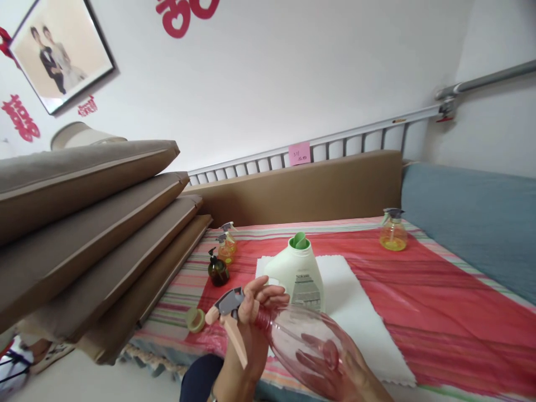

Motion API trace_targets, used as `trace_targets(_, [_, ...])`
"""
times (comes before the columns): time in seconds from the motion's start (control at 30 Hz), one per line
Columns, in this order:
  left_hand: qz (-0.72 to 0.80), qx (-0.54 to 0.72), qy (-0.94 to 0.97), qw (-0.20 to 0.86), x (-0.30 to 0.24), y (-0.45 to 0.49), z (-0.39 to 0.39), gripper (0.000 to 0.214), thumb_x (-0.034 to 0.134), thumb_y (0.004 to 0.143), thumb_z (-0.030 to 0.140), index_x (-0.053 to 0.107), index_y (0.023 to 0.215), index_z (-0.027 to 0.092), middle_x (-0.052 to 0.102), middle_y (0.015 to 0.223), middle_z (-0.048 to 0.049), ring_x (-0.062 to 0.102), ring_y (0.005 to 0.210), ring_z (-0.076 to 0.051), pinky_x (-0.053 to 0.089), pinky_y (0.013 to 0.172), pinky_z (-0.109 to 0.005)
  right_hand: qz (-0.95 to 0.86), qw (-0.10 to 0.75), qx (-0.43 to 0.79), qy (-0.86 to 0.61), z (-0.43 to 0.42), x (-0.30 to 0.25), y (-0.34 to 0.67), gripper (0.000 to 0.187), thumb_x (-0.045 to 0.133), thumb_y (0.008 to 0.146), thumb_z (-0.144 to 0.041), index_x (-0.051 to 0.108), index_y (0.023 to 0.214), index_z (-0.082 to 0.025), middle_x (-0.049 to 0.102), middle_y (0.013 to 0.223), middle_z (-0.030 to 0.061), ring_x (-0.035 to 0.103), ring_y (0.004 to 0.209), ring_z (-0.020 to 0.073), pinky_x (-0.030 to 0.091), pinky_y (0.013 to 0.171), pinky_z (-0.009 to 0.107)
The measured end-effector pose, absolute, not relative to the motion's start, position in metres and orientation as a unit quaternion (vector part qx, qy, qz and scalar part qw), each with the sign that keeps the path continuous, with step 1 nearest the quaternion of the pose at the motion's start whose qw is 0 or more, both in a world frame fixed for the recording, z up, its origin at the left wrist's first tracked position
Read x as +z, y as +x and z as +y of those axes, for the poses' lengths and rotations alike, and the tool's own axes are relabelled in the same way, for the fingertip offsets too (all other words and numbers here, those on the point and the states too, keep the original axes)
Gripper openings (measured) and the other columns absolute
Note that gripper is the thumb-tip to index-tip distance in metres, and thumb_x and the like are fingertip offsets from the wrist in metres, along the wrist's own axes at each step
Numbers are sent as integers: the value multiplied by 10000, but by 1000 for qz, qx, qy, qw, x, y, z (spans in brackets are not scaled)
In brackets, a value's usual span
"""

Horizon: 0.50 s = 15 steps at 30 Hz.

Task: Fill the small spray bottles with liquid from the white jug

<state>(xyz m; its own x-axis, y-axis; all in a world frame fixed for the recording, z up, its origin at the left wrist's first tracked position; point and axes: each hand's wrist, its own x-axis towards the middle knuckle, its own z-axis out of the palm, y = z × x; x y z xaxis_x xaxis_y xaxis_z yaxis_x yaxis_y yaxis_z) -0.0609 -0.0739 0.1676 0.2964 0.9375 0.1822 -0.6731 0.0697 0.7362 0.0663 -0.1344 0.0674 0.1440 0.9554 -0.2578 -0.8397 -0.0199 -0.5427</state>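
Note:
A clear pink spray bottle [299,338] lies tilted nearly sideways between my two hands. My left hand [255,321] is closed around its neck, just behind the grey and peach trigger head [229,306]. Wrapped about the wide base end is my right hand [355,365], its fingers showing through the clear plastic. No liquid can be made out inside. Just beyond my hands, a pale green detergent jug [299,268] stands upright on a white cloth [347,290], with a green spout in its uncapped mouth. To the left lies a round greenish cap [195,319].
A dark pump bottle [218,271] and two spray bottles with yellow liquid [226,252] stand at left. Another spray bottle [393,234] stands at right on the red plastic sheet [439,312]. Stacked cushions [104,218] crowd the left side; a brown backrest [301,192] borders the back.

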Motion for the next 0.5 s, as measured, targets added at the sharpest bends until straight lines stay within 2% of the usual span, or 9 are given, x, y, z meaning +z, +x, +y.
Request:
trace_targets(0.1, [174,563,394,705,167,-58,-76,332,632,719,423,657,925,164,710,818,-93,658,786,-254,471,814,-412,-103,689,656,-290,-135,70,66,1006,780,502,-552,254,1338,-359,674,929,60,620,946,296,443,837,519])
trace_targets(0.2, [181,564,409,694,166,-55,-77,303,642,715,409,660,903,173,709,806,-85,652,785,-254,472,811,-414,-93,689,664,-277,-138,74,66,976,758,543,-553,240,1347,-359,669,949,58,636,912,273,464,820,479])
trace_targets(0.33, [193,561,442,673,165,-54,-75,227,679,664,406,644,663,182,680,674,-57,637,736,-261,472,802,-429,-102,630,705,-309,-141,74,68,824,658,641,-603,259,1333,-402,647,948,53,661,833,285,514,695,466])
trace_targets(0.4, [192,556,457,667,166,-56,-75,261,681,649,403,588,539,186,649,608,-51,630,734,-271,467,807,-431,-118,615,712,-318,-141,68,69,760,666,624,-607,359,1289,-403,634,972,59,653,860,302,520,687,463])
trace_targets(0.5, [187,550,462,670,171,-60,-75,286,657,659,383,538,490,187,627,587,-47,628,738,-275,463,803,-426,-161,628,703,-291,-142,60,69,833,797,477,-523,462,1225,-378,617,1030,58,622,955,311,507,767,432])
